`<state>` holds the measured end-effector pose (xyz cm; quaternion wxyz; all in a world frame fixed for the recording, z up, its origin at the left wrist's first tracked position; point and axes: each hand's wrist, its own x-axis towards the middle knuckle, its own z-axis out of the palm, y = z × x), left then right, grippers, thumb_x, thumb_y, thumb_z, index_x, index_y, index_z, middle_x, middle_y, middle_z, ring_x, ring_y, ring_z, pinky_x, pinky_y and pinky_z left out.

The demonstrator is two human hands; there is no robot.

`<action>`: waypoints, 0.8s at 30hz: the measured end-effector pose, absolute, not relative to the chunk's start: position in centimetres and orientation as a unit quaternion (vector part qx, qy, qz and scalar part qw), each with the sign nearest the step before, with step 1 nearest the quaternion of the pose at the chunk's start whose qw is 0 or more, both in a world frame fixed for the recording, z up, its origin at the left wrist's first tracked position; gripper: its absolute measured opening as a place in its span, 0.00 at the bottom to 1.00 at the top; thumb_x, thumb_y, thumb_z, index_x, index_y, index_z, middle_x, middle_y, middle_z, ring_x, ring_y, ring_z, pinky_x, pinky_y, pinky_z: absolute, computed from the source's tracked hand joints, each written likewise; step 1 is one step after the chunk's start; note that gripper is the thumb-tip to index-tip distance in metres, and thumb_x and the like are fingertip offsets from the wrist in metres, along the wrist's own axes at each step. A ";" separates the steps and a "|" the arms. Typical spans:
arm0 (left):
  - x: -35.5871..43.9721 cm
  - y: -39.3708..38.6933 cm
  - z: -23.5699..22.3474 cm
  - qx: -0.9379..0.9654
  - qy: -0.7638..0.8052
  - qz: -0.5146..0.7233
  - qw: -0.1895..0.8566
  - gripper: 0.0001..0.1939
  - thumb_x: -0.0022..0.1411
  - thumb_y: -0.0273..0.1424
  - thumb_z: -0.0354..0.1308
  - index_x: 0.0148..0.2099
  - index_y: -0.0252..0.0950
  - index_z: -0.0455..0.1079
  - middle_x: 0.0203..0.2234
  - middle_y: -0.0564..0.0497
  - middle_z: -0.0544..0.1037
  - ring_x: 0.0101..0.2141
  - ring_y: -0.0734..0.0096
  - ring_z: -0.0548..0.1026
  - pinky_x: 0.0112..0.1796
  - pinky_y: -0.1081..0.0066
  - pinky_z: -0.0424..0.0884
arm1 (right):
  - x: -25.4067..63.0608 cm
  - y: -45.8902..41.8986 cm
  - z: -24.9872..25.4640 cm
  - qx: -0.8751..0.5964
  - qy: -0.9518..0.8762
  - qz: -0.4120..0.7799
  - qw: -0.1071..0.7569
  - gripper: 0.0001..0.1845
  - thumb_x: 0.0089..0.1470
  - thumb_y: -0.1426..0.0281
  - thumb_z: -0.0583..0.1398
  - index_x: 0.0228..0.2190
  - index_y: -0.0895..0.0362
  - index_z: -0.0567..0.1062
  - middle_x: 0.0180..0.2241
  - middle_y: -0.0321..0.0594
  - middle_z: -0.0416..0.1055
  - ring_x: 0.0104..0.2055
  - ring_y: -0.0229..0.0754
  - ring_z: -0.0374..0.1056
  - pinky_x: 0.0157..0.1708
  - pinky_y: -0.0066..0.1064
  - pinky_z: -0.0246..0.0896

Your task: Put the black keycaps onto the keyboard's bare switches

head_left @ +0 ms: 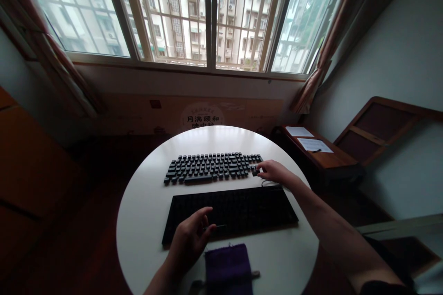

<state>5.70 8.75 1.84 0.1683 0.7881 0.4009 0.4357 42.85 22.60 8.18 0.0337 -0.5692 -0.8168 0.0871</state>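
My right hand (275, 171) pinches a dark keycap (255, 172) at the right end of the laid-out black keycaps (211, 166). Those keycaps stand apart from one another on the white tabletop, in rows like a keyboard. My left hand (190, 235) is closed on a thin metal tool (218, 227), its kind too small to tell, over the lower left of a black keyboard (238, 207). The keyboard's surface is too dark to make out its switches. Below it, near the table's front, is a purple cloth (228, 269).
A cable (272, 183) loops behind the keyboard's right end. The round white table (138, 221) stands before a barred window (211, 18). Farther right, paper sheets (314, 145) and a pen (317, 150) lie on a low wooden surface (332, 160).
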 end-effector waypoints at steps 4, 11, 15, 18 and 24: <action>5.8 8.5 2.2 0.791 0.409 0.421 0.172 0.15 0.68 0.37 0.57 0.54 0.36 0.70 0.25 0.56 0.74 0.20 0.78 0.71 0.24 0.79 0.68 | 42.1 23.2 7.2 -0.565 -0.820 0.097 0.001 0.17 0.64 0.58 0.61 0.44 0.58 0.77 0.40 0.41 0.77 0.41 0.43 0.74 0.45 0.41 0.70; 6.1 8.3 1.9 0.764 0.438 0.437 0.183 0.16 0.68 0.40 0.56 0.52 0.36 0.72 0.23 0.57 0.72 0.20 0.77 0.69 0.24 0.77 0.67 | 41.8 24.0 6.4 -0.578 -0.812 0.080 -0.025 0.14 0.65 0.60 0.61 0.44 0.58 0.76 0.45 0.43 0.76 0.47 0.45 0.73 0.49 0.45 0.70; 5.8 8.5 2.1 0.780 0.429 0.417 0.185 0.15 0.67 0.38 0.57 0.52 0.36 0.73 0.23 0.56 0.73 0.20 0.77 0.71 0.24 0.78 0.68 | 41.8 24.4 6.0 -0.582 -0.809 0.075 -0.026 0.14 0.65 0.61 0.61 0.45 0.58 0.76 0.47 0.43 0.75 0.48 0.46 0.73 0.50 0.46 0.69; 5.8 8.5 2.2 0.778 0.431 0.420 0.181 0.15 0.68 0.38 0.56 0.52 0.36 0.73 0.23 0.56 0.73 0.21 0.77 0.70 0.24 0.78 0.68 | 41.7 24.5 5.9 -0.587 -0.806 0.072 -0.025 0.14 0.65 0.61 0.61 0.46 0.58 0.76 0.47 0.44 0.75 0.49 0.46 0.72 0.51 0.46 0.69; 5.9 8.3 2.2 0.780 0.427 0.420 0.180 0.14 0.68 0.37 0.57 0.52 0.36 0.72 0.23 0.57 0.72 0.20 0.77 0.70 0.25 0.78 0.68 | 41.8 24.4 5.9 -0.595 -0.800 0.074 -0.015 0.14 0.65 0.61 0.61 0.45 0.58 0.76 0.47 0.43 0.75 0.48 0.46 0.72 0.50 0.45 0.69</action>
